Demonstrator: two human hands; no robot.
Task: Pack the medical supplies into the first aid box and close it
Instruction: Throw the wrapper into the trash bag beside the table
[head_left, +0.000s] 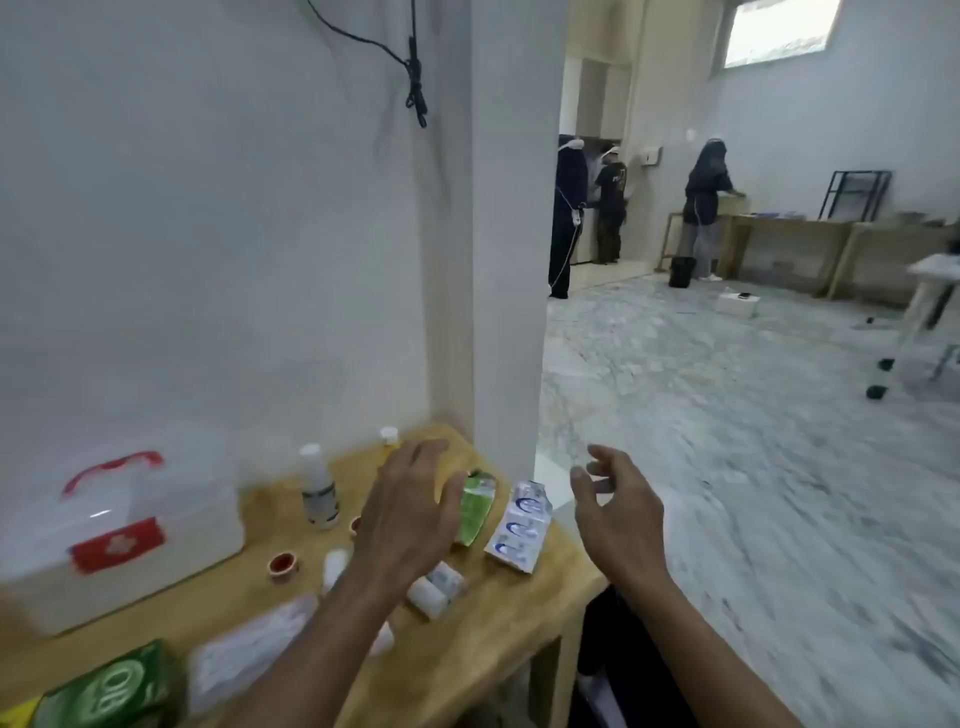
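Above the wooden desk (498, 618), two bare hands hover, fingers spread.
Left hand (410, 514) beside the green sachet (475, 512); right hand (618, 514) empty, right of it.

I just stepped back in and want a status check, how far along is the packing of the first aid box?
Nothing looks packed yet. The translucent first aid box with the red handle sits shut on the wooden table. Both hands are empty: the left hand hovers by the green sachet, the right hand is off the table's edge. Still loose: white bottle, blue-and-white sachet strip, bandage rolls, small red-capped pots.
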